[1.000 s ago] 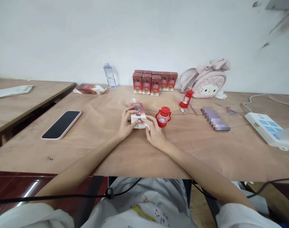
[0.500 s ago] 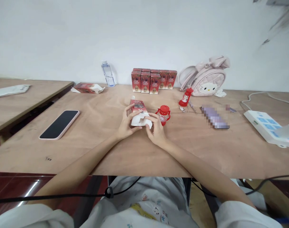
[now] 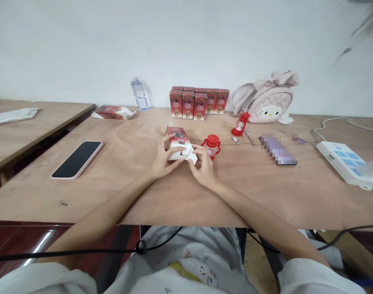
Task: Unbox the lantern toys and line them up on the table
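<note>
A red printed cardboard box lies on the table between my hands, its white flaps at the end facing me. My left hand is closed around its left side, thumb along the near edge. With thumb and fingers my right hand pinches a white flap at the right of that end. Just beyond the right hand stands a small red lantern with a clear middle, partly hidden by the fingers. A second red lantern stands farther right, with small metal pieces beside it.
Several matching red boxes stand near the wall. Left of them are a clear bottle and an opened box. A phone lies at left. At right are a pink bag, a blurred phone and a power strip.
The white flap in my right hand has swung outward to the right, and the box's near end shows more open. My left hand keeps its hold. The view has shifted slightly.
</note>
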Demonstrator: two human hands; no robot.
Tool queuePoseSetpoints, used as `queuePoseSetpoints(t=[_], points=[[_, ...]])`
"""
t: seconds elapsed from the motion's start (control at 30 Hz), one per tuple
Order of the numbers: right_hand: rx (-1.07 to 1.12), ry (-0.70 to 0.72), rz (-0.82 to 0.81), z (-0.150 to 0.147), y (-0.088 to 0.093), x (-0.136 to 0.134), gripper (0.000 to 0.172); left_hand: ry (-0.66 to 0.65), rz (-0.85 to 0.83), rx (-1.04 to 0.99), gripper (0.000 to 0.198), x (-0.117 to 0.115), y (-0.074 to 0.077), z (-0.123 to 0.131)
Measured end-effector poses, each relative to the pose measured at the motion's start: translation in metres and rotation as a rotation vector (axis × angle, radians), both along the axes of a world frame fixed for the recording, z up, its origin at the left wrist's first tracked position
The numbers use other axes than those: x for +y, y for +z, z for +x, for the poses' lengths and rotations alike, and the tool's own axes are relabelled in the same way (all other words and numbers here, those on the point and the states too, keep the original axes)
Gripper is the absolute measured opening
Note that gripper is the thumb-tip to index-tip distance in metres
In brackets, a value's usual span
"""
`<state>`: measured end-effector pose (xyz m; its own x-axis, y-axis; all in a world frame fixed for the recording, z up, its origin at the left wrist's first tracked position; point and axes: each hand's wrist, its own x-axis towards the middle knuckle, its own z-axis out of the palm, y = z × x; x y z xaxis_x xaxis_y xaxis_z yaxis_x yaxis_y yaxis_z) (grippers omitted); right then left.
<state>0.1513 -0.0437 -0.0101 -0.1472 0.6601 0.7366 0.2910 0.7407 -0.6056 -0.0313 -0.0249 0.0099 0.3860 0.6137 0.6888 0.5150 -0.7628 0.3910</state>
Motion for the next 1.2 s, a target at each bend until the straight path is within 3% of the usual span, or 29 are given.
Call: queuePoseSetpoints(t=[0.3,0.5,0.73,1.2], points=[[0.013,0.21,-0.132,0.01,0.009,-0.004,0.023,0.054,0.023,-0.02,0.027,0.002,0.0,-0.004],[-0.012,0.139,-0.138,0.007,0.009,0.0,0.019,0.068,0.023,0.026,0.022,-0.001,0.002,-0.004],[0.015,0.134,-0.255,0.005,0.011,0.0,0.011,0.009,0.085,0.067,0.021,0.003,-0.002,-0.004],[0.09,0.06,-0.349,-0.001,0.005,0.002,0.012,-0.041,0.105,0.159,0.025,0.003,-0.005,-0.004]])
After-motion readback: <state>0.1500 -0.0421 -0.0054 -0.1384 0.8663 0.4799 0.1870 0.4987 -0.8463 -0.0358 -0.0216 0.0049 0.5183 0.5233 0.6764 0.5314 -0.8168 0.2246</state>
